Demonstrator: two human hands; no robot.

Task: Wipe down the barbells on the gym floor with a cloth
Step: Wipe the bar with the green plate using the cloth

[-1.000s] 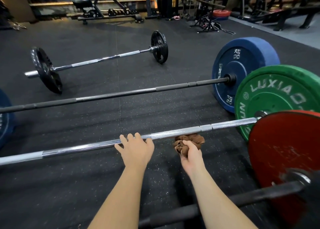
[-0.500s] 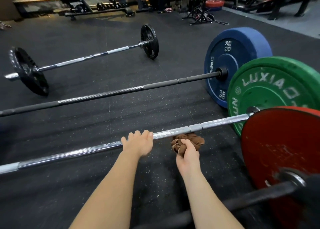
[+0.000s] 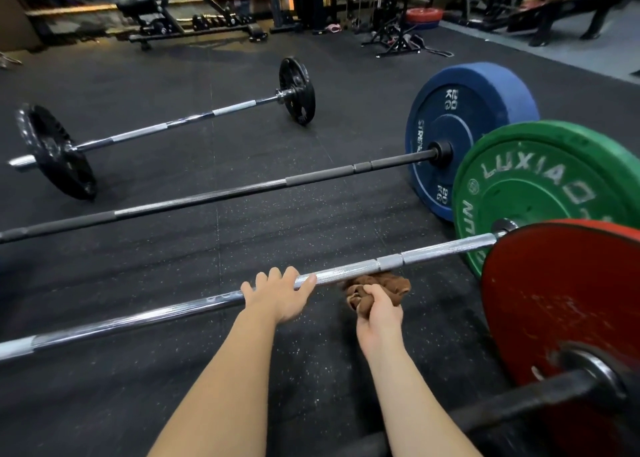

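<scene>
A: Head view. The chrome barbell shaft (image 3: 433, 250) is gripped overhand by the left hand (image 3: 277, 297). The brown cloth (image 3: 388, 285) is bunched in the right hand (image 3: 379, 314) and held against the shaft's near side, towards the green plate (image 3: 540, 193).

B: Technique?

A: The cloth should be wrapped round the knurling and the bar steadied against rolling.

B: Surface, room?

A: Speckled rubber floor (image 3: 173, 370). A black-shaft barbell (image 3: 225, 195) and a small barbell (image 3: 180, 122) are seen beyond. A bench (image 3: 138, 5) is seen at the back.
</scene>
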